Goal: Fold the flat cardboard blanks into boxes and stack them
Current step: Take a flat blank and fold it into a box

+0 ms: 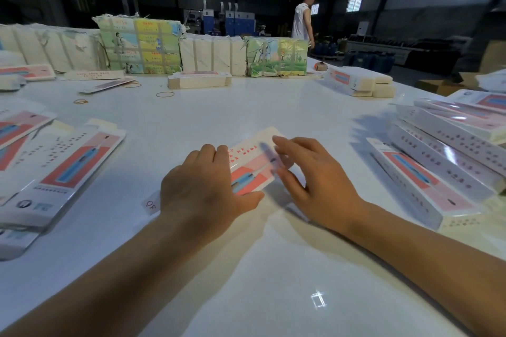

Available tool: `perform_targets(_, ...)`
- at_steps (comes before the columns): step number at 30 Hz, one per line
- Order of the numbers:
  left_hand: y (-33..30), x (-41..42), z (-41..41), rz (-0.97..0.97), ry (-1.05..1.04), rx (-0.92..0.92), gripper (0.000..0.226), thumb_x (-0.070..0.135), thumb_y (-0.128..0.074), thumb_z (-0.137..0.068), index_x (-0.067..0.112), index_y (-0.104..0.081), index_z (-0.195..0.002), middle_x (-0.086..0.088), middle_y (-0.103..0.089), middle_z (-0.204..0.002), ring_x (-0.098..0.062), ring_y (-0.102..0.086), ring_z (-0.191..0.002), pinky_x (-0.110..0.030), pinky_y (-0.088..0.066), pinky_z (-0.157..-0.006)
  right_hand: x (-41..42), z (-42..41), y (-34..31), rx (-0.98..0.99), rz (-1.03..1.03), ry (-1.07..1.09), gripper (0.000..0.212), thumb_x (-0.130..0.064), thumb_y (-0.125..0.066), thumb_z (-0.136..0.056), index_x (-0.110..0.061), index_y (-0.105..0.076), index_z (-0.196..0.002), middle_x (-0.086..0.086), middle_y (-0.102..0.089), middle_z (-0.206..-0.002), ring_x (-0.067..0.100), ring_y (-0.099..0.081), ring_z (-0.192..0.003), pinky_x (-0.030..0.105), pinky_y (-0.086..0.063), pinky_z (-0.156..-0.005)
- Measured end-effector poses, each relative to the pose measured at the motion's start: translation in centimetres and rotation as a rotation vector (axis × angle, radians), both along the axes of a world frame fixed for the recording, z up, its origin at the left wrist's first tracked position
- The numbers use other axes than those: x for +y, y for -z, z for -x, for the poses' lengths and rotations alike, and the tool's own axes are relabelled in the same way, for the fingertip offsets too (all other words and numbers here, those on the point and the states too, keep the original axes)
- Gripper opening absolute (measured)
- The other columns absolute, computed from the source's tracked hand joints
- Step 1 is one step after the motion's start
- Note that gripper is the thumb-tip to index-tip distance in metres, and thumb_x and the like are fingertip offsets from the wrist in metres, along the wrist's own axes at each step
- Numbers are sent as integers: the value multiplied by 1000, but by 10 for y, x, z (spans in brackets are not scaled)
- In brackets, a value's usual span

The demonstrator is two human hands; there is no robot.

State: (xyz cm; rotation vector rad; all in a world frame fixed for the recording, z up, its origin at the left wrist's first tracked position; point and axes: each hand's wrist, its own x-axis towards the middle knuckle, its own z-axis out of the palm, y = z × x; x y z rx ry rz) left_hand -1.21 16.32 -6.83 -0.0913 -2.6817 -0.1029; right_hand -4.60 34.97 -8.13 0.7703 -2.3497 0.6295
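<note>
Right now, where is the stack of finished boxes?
In the head view the stack of finished boxes lies on the right side of the white table, just beyond the right hand and across from the flat blanks on the left.

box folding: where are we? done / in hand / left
Done: folded boxes are stacked at the right. In hand: both hands are on one blank mid-table, left hand holding it down, right hand working its edge, blurred. Left: flat blanks piled at the left, plus bundles further back.
</note>
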Motion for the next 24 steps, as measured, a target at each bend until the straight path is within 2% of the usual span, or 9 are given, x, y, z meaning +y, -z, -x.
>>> perform_targets(2, -1, -2, 1, -12, 17, -5, 79, 76, -50, -71, 24, -37, -130, 7, -50, -110, -8, -42, -82, -18, -35, -59, 0, -3, -6, -242, 382, -127, 36, -21, -60, -85, -27, -58, -120, -10, -66, -107, 13, -58, -107, 29, -45, -96)
perform_targets(4, -3, -5, 3, -60, 52, -26, 76, 75, -51, -72, 26, -36, -128, 9, -48, -109, -8, -44, -83, -17, -33, -54, 3, 1, -11, -466, 710, -287, 36, -11, -64, -78, -27, -61, -110, -10, -71, -104, 9, -63, -102, 27, -47, -94)
perform_targets(6, -5, -8, 4, -142, 104, -69, 73, 73, -54, -71, 29, -37, -128, 11, -47, -108, -8, -47, -84, -14, -34, -51, 7, 4, -14, -534, 824, -377, 39, 6, -63, -79, -20, -62, -108, -4, -73, -104, 11, -65, -102, 23, -50, -85)
perform_targets(8, -7, -12, 4, -232, 155, -127, 73, 73, -56, -69, 33, -38, -126, 14, -45, -106, -10, -51, -82, -13, -40, -53, 9, 3, -16, -509, 786, -387, 42, 14, -60, -81, -17, -62, -109, 3, -72, -107, 17, -64, -106, 27, -51, -86)
perform_targets(11, -12, -16, 4, -344, 207, -196, 70, 76, -50, -55, 42, -38, -116, 19, -45, -103, -8, -54, -78, -18, -50, -58, 12, 0, -15, -359, 648, -322, 43, 7, -64, -83, -21, -58, -115, 12, -65, -115, 20, -61, -110, 44, -45, -100)
perform_targets(15, -16, -18, 5, -393, 249, -230, 63, 74, -52, -53, 45, -38, -107, 19, -50, -103, -8, -56, -80, -23, -54, -64, 13, -2, -17, -191, 564, -297, 48, -7, -69, -82, -28, -52, -122, 10, -55, -122, 9, -63, -105, 41, -47, -99)
perform_targets(18, -18, -20, 5, -437, 272, -284, 62, 73, -55, -53, 43, -42, -105, 21, -52, -99, -10, -59, -80, -22, -55, -64, 14, -5, -17, -184, 564, -338, 50, -15, -67, -82, -27, -48, -127, 5, -67, -104, 15, -62, -105, 42, -47, -98)
perform_targets(20, -19, -20, 3, -478, 292, -321, 56, 70, -57, -53, 41, -46, -100, 23, -54, -95, -9, -60, -80, -22, -55, -64, 14, -6, -16, -172, 536, -325, 51, -20, -66, -83, -33, -46, -128, 2, -69, -95, 17, -63, -98, 42, -48, -94)
perform_targets(24, -18, -15, 3, -437, 342, -308, 50, 68, -57, -55, 35, -54, -93, 23, -58, -88, -7, -61, -75, -26, -54, -63, 12, -6, -15, -231, 531, -318, 59, -11, -68, -84, -41, -44, -128, 7, -59, -80, 24, -55, -78, 46, -50, -74)
